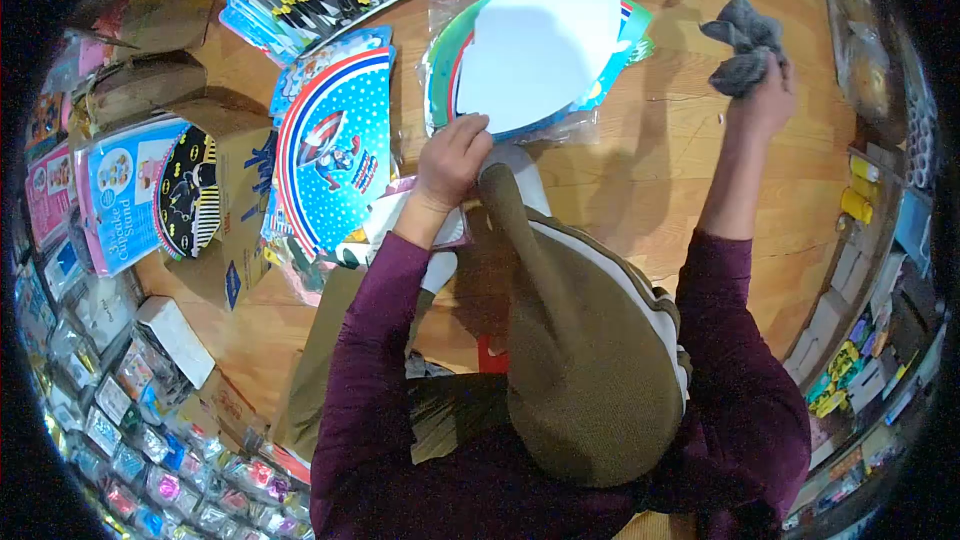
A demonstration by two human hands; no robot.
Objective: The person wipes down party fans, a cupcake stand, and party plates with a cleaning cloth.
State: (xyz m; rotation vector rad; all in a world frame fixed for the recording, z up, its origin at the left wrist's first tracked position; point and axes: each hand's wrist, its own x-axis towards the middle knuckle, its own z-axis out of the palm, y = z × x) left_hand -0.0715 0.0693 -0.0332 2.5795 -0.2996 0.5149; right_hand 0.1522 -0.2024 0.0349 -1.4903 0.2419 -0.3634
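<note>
"Cupcake Stand" package (118, 202), right grip (768, 98) tight around grey cloth (742, 38), left grip (453, 160) unclear at white sheet (545, 45)

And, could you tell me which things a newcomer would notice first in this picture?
Probably the large white fan-shaped piece at the top centre, with the left hand at its lower edge. Next might be the grey cloth at the upper right, held in the right hand. The bright blue, star-dotted piece left of the left hand also stands out.
</note>
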